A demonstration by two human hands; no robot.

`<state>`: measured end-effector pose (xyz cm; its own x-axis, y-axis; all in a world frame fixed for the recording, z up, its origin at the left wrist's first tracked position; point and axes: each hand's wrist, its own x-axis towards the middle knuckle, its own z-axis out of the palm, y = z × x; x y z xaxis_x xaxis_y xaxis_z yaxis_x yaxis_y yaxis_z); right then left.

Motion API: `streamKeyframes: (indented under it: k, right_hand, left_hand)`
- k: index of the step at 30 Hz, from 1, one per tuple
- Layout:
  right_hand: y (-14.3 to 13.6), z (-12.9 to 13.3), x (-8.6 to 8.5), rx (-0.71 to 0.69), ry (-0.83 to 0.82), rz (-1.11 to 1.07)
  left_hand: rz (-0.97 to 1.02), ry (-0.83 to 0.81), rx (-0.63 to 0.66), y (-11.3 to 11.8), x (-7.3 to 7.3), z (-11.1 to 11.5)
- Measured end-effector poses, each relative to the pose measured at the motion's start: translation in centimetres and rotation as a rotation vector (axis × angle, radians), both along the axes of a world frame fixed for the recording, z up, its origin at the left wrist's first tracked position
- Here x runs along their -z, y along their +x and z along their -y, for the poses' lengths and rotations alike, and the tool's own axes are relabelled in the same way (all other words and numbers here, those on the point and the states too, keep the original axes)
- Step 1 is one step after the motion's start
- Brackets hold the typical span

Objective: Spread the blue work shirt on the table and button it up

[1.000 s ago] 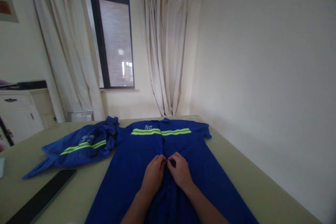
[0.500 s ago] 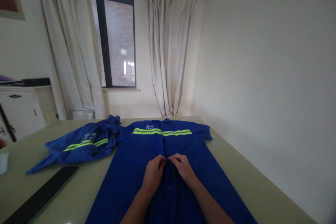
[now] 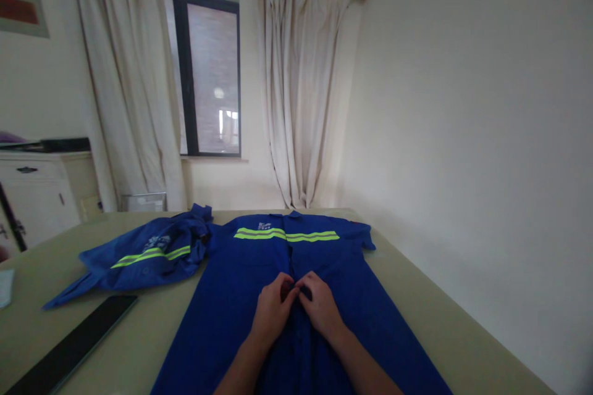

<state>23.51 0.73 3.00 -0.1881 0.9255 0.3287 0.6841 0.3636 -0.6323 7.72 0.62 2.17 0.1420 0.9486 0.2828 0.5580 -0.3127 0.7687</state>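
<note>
A blue garment with a collar, short sleeves and a yellow-green reflective stripe lies spread out, collar at the far end. Over its front opening, below the stripe, both hands meet at the fingertips. My left hand pinches the fabric edge at the centre line. Just beside it, my right hand has thumb and finger closed on the same edge. What small part lies between the fingertips is hidden.
A second blue garment lies crumpled to the left on the greenish table. Nearer is a long black flat object. A pale item sits at the left edge. A wall runs along the right side.
The fingertips of my two hands have come closer together at the front opening, and the left thumb now reaches toward the right fingers. The garments lie as before.
</note>
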Motion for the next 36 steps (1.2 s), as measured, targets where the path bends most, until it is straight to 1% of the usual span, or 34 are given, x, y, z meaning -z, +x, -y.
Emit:
streamKeyframes:
  k: [6, 10, 12, 14, 17, 19, 21, 23, 25, 26, 28, 31, 34, 36]
  right_hand:
    - [-0.3, 0.1, 0.2, 0.066, -0.01, -0.013]
    - [-0.3, 0.0, 0.1, 0.069, 0.018, -0.086]
    - [-0.2, -0.3, 0.1, 0.075, 0.018, -0.139]
    - [-0.2, -0.7, 0.1, 0.097, -0.024, -0.221]
    - [-0.3, -1.3, 0.5, 0.122, -0.197, -0.462]
    - [-0.3, -1.5, 0.9, 0.117, -0.327, -0.629]
    - [-0.2, -1.6, 1.2, 0.097, -0.409, -0.696]
    - [0.0, -1.7, 1.2, 0.082, -0.453, -0.637]
    - [0.3, -1.8, 1.1, 0.073, -0.461, -0.523]
    - [0.5, -1.8, 0.9, 0.073, -0.434, -0.447]
    - [0.7, -1.6, 0.5, 0.085, -0.327, -0.265]
    - [0.7, -0.7, -0.3, 0.168, -0.204, 0.102]
    - [0.1, 0.4, -1.5, 0.243, -0.183, 0.414]
    - [-0.4, 0.5, -2.4, 0.254, -0.154, 0.506]
  left_hand:
    - [0.049, 0.026, 0.031, -0.3, 1.0, -0.7]
    - [0.063, 0.015, 0.046, -0.4, 1.0, -0.7]
    - [-0.014, 0.022, 0.03, -0.4, 0.6, -0.5]
    - [-0.144, 0.038, -0.001, -0.4, 0.0, -0.2]
    - [-0.369, 0.103, -0.005, -0.1, -0.8, 0.2]
    - [-0.491, 0.169, 0.016, 0.2, -1.0, 0.5]
    - [-0.557, 0.197, 0.007, 0.4, -0.9, 0.7]
    - [-0.563, 0.168, -0.023, 0.4, -0.6, 0.8]
    - [-0.533, 0.116, -0.058, 0.3, -0.4, 0.8]
    - [-0.519, 0.098, -0.073, 0.2, -0.3, 0.7]
    - [-0.518, 0.099, -0.107, 0.1, -0.2, 0.7]
    - [-0.591, 0.181, -0.141, 0.2, 0.4, 0.9]
    - [-0.689, 0.178, -0.089, 0.6, 1.4, 1.6]
    - [-0.73, 0.13, -0.045, 0.9, 2.1, 2.6]
